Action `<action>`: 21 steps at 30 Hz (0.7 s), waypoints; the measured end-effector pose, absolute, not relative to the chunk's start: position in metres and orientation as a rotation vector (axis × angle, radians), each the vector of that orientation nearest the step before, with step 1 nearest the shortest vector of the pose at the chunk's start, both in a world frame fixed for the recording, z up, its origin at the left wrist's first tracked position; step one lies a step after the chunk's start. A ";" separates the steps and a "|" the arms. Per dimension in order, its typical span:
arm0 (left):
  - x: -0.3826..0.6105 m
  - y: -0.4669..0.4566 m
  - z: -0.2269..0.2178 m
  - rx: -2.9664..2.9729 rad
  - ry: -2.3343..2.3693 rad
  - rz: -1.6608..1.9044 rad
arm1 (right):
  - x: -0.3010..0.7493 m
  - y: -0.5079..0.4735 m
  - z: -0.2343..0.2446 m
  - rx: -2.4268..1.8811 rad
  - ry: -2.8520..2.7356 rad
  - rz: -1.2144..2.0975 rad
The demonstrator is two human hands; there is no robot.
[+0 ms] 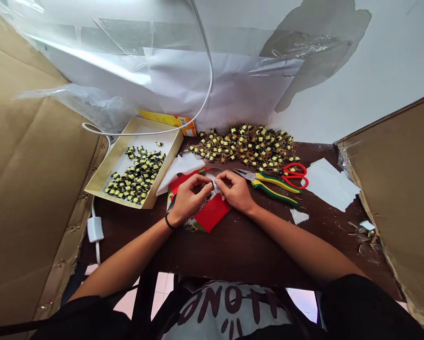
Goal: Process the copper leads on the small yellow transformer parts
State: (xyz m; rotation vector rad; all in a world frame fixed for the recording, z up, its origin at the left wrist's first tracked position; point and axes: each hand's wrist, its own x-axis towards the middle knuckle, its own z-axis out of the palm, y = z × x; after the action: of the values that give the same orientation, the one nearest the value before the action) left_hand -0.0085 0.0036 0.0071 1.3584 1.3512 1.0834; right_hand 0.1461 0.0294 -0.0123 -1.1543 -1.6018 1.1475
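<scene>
In the head view, the left hand [190, 199] pinches a small dark component [212, 183] between thumb and forefinger, above the red paper [213, 212]. The right hand [237, 191] has its fingertips bunched just right of it; whether they grip anything, I cannot tell. It looks light and stiff, probably with fragile wires, best held by its body.

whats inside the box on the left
The box holds a heap of small yellow-and-black parts; one part lies apart near the far end. Parts deep in the heap, and the bottom beneath it, are hidden.
</scene>
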 end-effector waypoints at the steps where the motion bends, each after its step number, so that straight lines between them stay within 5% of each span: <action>1: -0.009 0.004 0.007 1.355 1.351 1.082 | 0.146 0.029 -0.012 -1.157 -1.592 1.158; 21: -0.006 0.002 0.011 1.298 1.360 1.123 | 0.145 0.023 -0.005 -1.083 -1.617 1.047</action>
State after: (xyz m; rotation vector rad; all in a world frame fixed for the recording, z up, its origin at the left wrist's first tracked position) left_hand -0.0061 0.0025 0.0111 1.2985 1.3598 1.1232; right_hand 0.1448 0.0232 -0.0052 -1.0835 -1.6167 1.0470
